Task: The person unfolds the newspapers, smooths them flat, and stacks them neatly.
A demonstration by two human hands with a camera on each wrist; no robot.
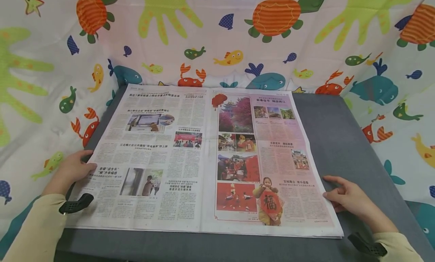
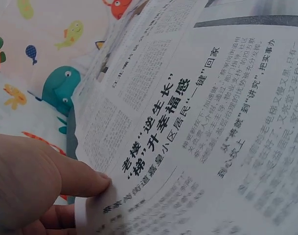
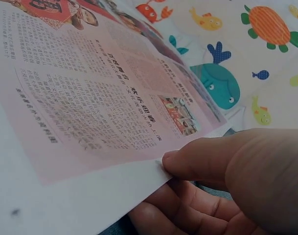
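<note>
An open newspaper (image 1: pixel 209 160) lies spread across the grey table, its centre fold running away from me. My left hand (image 1: pixel 75 167) pinches its left edge, with the thumb on top of the printed page (image 2: pixel 153 147) and the other fingers beneath, as the left wrist view shows. On the opposite side my right hand (image 1: pixel 350 198) pinches the right edge. In the right wrist view the thumb presses on the white margin of the pink page (image 3: pixel 90 112) and curled fingers sit under the paper.
The grey table surface (image 1: pixel 333 141) shows to the right of the newspaper and along its front. A white cloth (image 1: pixel 217 35) printed with turtles, crabs, whales and fish hangs behind and at both sides. Dark bands (image 1: pixel 76 204) are worn at both wrists.
</note>
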